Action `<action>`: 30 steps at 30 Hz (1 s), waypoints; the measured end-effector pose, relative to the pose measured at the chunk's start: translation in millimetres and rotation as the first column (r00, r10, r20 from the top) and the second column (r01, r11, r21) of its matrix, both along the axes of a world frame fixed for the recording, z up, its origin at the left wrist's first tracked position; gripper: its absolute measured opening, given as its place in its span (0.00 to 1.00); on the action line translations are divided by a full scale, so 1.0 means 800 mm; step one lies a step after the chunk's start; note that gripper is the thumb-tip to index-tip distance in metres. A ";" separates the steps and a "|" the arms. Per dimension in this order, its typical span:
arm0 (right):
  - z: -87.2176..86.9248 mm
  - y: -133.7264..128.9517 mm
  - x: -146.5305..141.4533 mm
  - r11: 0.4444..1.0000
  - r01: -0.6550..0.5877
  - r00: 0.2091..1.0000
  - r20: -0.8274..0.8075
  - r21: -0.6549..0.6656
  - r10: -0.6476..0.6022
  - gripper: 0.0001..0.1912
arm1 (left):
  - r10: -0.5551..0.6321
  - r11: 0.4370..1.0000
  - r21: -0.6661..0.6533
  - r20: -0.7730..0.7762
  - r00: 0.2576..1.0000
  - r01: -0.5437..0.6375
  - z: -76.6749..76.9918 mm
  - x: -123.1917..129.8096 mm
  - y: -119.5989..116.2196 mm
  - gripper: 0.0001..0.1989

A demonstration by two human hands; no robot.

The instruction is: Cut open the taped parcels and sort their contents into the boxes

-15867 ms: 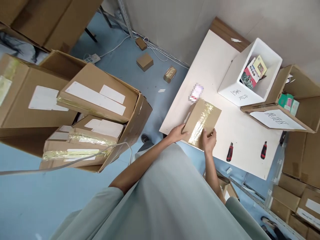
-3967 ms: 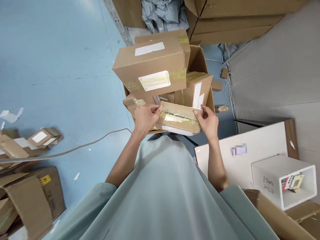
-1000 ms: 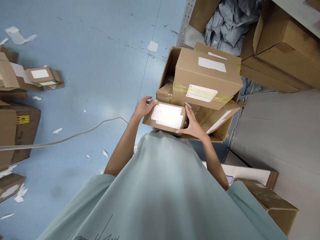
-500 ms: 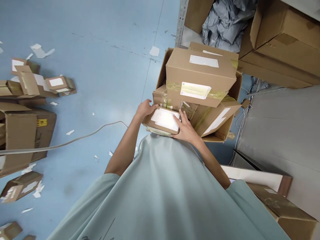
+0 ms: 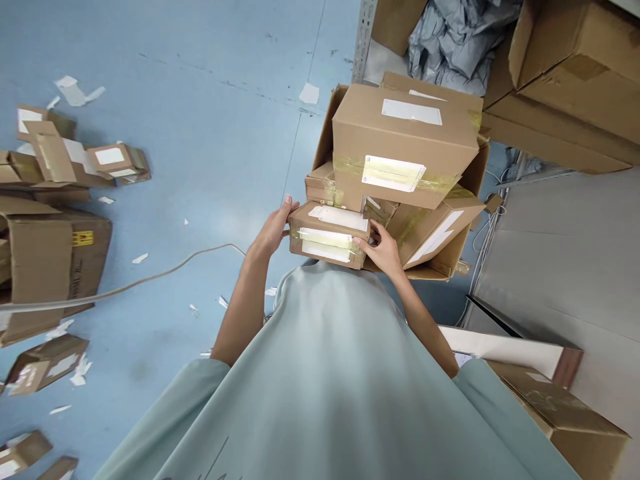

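Observation:
Between my two hands is a small cardboard box (image 5: 296,248), with white labels on its top and near side and clear tape at its edges. My left hand (image 5: 273,227) grips its left end, the thumb near the upper corner. At the right end, my right hand (image 5: 384,250) has its thumb on the near-side label and fingers at the top edge. Just beyond stands a large open carton (image 5: 324,137) filled with boxes. A big taped box (image 5: 350,143) with white labels rests on top in it, and a tilted labelled box (image 5: 435,223) leans at its right.
Cardboard boxes (image 5: 60,260) and paper scraps (image 5: 75,92) litter the blue floor at left. A pale cable (image 5: 165,273) runs across it. Grey plastic bags (image 5: 450,47) and open cartons (image 5: 580,87) sit on shelving at upper right. Another box (image 5: 575,407) stands at lower right.
The small box has tipped in my hands, so its labelled near side now faces me. My left hand has shifted down and left around its end; the right thumb has moved onto the side label.

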State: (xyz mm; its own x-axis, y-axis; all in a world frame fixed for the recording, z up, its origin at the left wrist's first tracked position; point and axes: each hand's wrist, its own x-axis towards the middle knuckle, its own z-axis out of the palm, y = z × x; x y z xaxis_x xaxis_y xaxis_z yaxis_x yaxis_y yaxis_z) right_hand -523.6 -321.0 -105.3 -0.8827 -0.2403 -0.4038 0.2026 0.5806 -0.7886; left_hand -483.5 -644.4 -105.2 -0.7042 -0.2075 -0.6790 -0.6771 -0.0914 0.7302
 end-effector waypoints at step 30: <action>0.036 0.009 0.010 0.917 0.383 0.923 0.007 -0.111 -0.384 0.41 | -0.197 0.944 -0.272 -0.002 0.980 0.189 0.035 -0.028 0.018 0.40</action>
